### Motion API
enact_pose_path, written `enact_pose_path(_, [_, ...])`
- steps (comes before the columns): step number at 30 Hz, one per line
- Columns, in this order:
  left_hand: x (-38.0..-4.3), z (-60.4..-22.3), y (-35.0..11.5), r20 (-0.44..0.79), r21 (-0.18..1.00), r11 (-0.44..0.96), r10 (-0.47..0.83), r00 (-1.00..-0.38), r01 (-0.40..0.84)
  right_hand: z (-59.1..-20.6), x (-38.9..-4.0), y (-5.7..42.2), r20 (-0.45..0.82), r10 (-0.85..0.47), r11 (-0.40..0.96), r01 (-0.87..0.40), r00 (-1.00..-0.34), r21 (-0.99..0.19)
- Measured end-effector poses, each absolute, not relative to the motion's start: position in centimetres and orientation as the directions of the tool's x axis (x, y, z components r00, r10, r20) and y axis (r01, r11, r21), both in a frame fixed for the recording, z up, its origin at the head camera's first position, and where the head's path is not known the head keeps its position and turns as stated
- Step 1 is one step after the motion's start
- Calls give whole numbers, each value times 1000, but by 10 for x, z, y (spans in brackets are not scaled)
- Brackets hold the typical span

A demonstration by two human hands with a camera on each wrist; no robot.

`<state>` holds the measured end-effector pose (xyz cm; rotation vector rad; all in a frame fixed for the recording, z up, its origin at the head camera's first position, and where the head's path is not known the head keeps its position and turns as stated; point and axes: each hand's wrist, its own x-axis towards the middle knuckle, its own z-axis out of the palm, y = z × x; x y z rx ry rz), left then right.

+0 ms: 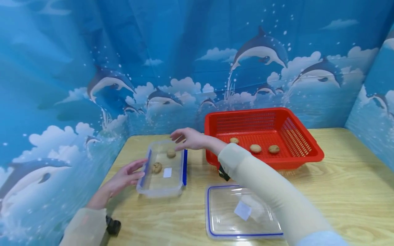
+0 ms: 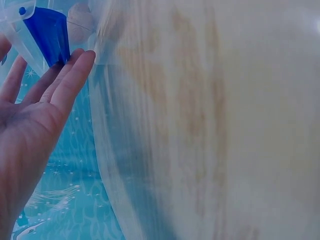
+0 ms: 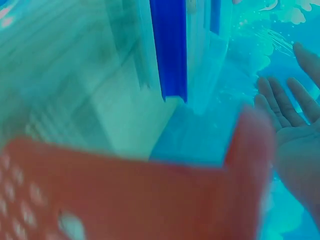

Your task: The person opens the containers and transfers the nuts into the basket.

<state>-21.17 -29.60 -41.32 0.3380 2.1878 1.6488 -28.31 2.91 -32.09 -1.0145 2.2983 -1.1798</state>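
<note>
A clear plastic food container [image 1: 160, 193] with blue side latches stands on the table, holding two walnuts, a cracked-looking one [image 1: 157, 167] and another [image 1: 171, 153] behind it. Along its left side is my left hand [image 1: 126, 177], fingertips right at the wall by the blue latch [image 2: 50, 35], fingers extended. Over the container's far right corner hovers my right hand [image 1: 191, 138], fingers loosely spread, with nothing in them. In the right wrist view, the palm and straight fingers [image 3: 295, 102] show beyond the container's right latch [image 3: 170, 50].
A red perforated basket [image 1: 307, 157] stands at the back right with walnuts in it, one of them [image 1: 255, 148] in the middle; my right forearm crosses its left front. The container's clear lid [image 1: 224, 222] lies in front of it. A dolphin-print curtain [image 1: 184, 51] encloses the table.
</note>
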Motion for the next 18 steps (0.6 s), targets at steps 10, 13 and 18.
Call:
enact_pose_path(10, [-215,-416,-295,-158,963,265,426,-891,-44,-358,-284,-4,2,-748,374,-424,-664,-825])
enact_pose_path(13, [-216,-416,-294,-155,965,261,430,-889,-42,-368,-282,-17,8,-758,377,-448,-652,-810])
enact_pose_path(18, [-214,-414,-296,-145,969,246,429,-892,-39,-379,-280,-39,6,-758,408,-480,-653,-776])
